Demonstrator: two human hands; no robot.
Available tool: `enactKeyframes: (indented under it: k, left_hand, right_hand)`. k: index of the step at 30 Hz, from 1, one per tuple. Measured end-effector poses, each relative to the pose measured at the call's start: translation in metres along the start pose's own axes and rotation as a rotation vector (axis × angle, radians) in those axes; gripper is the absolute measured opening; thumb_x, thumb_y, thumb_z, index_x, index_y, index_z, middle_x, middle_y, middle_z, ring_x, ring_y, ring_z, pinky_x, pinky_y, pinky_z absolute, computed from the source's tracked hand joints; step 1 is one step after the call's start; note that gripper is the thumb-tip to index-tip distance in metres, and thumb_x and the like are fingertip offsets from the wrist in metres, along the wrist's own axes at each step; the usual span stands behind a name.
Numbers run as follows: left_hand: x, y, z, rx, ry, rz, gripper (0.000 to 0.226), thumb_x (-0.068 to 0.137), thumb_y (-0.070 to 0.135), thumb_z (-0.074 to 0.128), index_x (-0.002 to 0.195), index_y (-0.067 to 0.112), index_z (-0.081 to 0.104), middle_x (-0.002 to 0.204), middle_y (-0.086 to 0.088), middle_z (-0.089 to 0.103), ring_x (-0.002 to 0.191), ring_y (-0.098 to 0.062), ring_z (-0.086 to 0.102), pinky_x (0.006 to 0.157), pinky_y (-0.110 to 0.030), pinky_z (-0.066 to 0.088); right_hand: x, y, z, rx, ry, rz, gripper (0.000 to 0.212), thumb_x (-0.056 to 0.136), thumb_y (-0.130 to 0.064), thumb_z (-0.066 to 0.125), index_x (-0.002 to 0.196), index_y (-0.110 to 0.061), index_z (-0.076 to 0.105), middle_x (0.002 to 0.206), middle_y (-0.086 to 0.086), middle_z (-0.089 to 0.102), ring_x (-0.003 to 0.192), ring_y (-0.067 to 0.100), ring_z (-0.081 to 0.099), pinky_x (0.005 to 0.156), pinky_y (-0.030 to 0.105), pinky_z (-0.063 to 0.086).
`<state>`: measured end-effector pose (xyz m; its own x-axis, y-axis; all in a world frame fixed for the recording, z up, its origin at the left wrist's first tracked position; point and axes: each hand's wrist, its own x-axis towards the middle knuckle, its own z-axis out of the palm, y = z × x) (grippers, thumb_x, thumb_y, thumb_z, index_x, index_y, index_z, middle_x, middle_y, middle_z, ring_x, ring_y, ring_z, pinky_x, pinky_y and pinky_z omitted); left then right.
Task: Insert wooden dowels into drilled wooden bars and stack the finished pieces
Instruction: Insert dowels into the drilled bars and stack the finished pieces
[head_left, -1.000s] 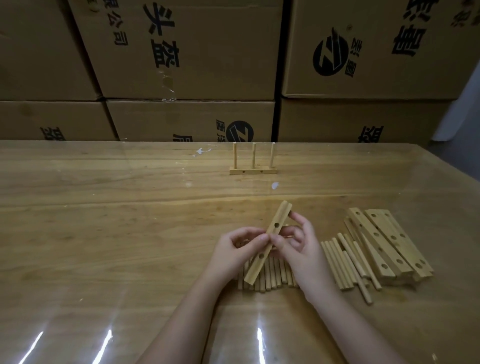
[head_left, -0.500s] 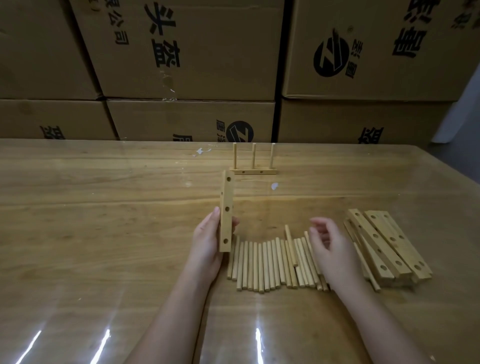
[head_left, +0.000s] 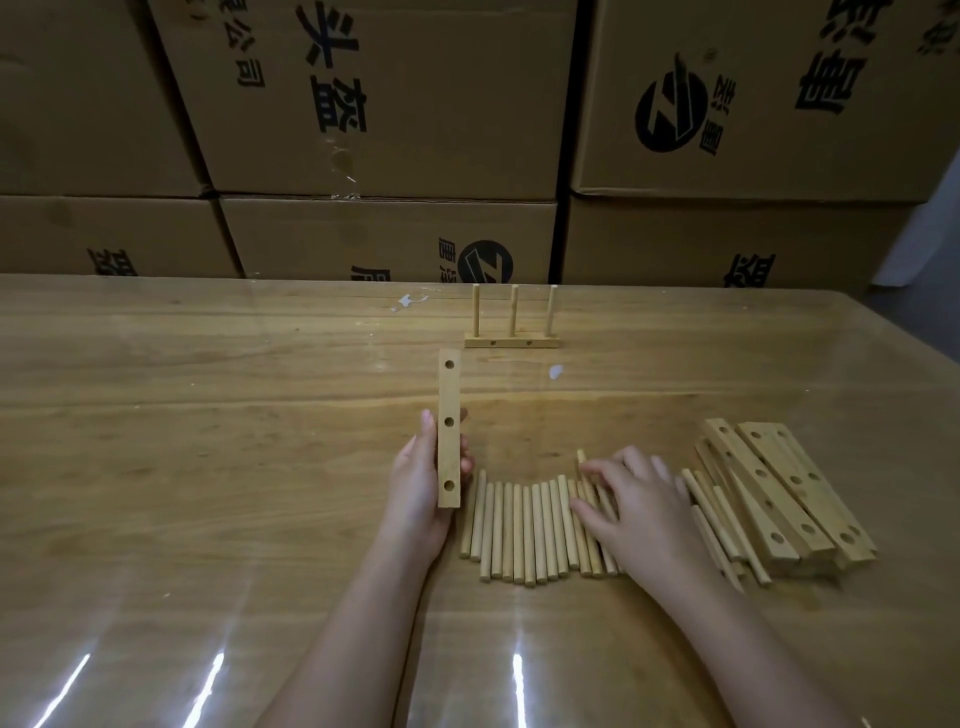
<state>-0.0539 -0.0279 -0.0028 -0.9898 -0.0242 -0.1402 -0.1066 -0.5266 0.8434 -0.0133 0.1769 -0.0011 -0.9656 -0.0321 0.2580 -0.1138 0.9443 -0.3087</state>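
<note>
1. Bar (head_left: 449, 426) is sitting upright in the left hand (head_left: 423, 483), thumb on one edge and fingers curling round the other, with its three holes facing us and all of them empty.
2. Moving right, the finished piece (head_left: 511, 332) is standing well back on the table (head_left: 208, 415), its three dowels pointing up.
3. Nearer in, the loose dowels (head_left: 519, 530) are lying side by side just beside the bar.
4. The right hand (head_left: 639, 504) is lying over that row with its fingers loosely spread on the sticks. I cannot tell whether it is pinching one.
5. My call: it is picking a dowel. It should be taking just one from the row and pinching it near the end. The left hand should be tilting a hole towards it so the dowel is going in straight, not skewed.
6. Far right, the spare bars (head_left: 779, 488) are waiting in a pile with more dowels against them.
</note>
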Motion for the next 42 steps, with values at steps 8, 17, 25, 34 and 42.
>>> enactKeyframes:
  k: [8, 17, 25, 34, 42]
  left_hand:
    - [-0.004, 0.000, 0.005, 0.100, -0.028, 0.008, 0.041, 0.097, 0.041, 0.044, 0.106, 0.009, 0.068, 0.064, 0.001, 0.056, 0.053, -0.009, 0.051, 0.055, -0.023, 0.043]
    - [-0.010, 0.002, 0.010, 0.252, -0.072, -0.014, 0.033, 0.085, 0.046, 0.056, 0.087, 0.020, 0.076, 0.062, -0.002, 0.060, 0.051, -0.008, 0.053, 0.048, -0.019, 0.046]
    - [-0.017, 0.003, 0.010, 0.313, -0.208, 0.032, 0.026, 0.077, 0.042, 0.068, 0.080, 0.018, 0.078, 0.062, 0.001, 0.065, 0.055, -0.010, 0.060, 0.050, -0.020, 0.048]
    - [-0.025, 0.003, 0.018, 0.464, -0.273, 0.086, 0.024, 0.071, 0.042, 0.069, 0.094, 0.042, 0.075, 0.101, 0.014, 0.073, 0.094, 0.000, 0.067, 0.071, -0.010, 0.048]
    - [-0.024, 0.006, 0.016, 0.385, -0.298, -0.002, 0.027, 0.073, 0.036, 0.067, 0.096, 0.027, 0.078, 0.095, 0.002, 0.075, 0.083, -0.004, 0.068, 0.068, -0.014, 0.049]
  right_hand:
    - [-0.005, -0.004, 0.002, -0.028, 0.006, -0.014, 0.051, 0.087, -0.050, 0.048, 0.134, -0.030, 0.043, 0.113, -0.014, 0.052, 0.109, 0.008, 0.043, 0.095, 0.029, 0.036]
    - [-0.004, -0.006, -0.005, 0.556, 0.096, 0.245, 0.031, 0.087, -0.026, 0.059, 0.118, -0.029, 0.057, 0.080, -0.011, 0.057, 0.067, 0.001, 0.055, 0.053, 0.012, 0.040]
    - [0.001, -0.006, -0.018, 1.635, 0.051, 0.398, 0.022, 0.078, -0.008, 0.062, 0.100, -0.009, 0.061, 0.091, 0.006, 0.072, 0.074, 0.014, 0.067, 0.061, 0.021, 0.052]
    - [0.000, -0.010, -0.015, 1.612, 0.125, 0.303, 0.031, 0.072, -0.020, 0.064, 0.102, -0.011, 0.057, 0.100, 0.011, 0.070, 0.078, 0.022, 0.069, 0.062, 0.023, 0.055]
    - [-0.001, -0.009, -0.012, 1.564, 0.162, 0.274, 0.020, 0.074, -0.021, 0.065, 0.093, -0.017, 0.066, 0.081, 0.004, 0.070, 0.074, 0.017, 0.066, 0.065, 0.021, 0.053]
